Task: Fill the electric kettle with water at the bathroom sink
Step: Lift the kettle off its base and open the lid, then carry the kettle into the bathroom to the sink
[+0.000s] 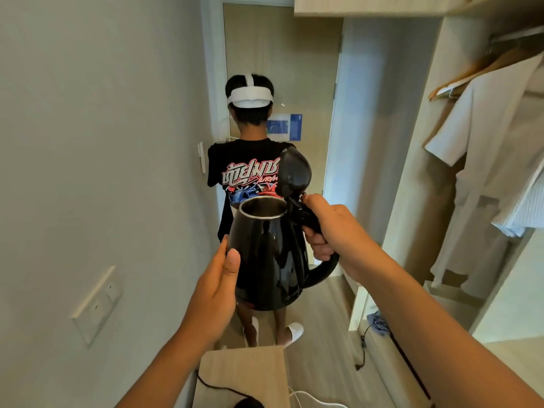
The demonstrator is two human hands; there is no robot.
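A glossy black electric kettle [266, 254] hangs in the air at the middle of the view, upright, with its lid [294, 172] flipped up and its steel-rimmed mouth showing. My right hand [329, 228] grips the top of its handle. My left hand [219, 278] presses flat against the kettle's left side, thumb up. No sink or tap is in view.
A person in a black printed T-shirt [250, 172] stands in the narrow hallway just ahead, back turned, before a wooden door [282, 63]. A wall with switches [97, 304] is at left. An open wardrobe with a white robe [488, 160] is at right. A small wooden table [244, 375] with cables lies below.
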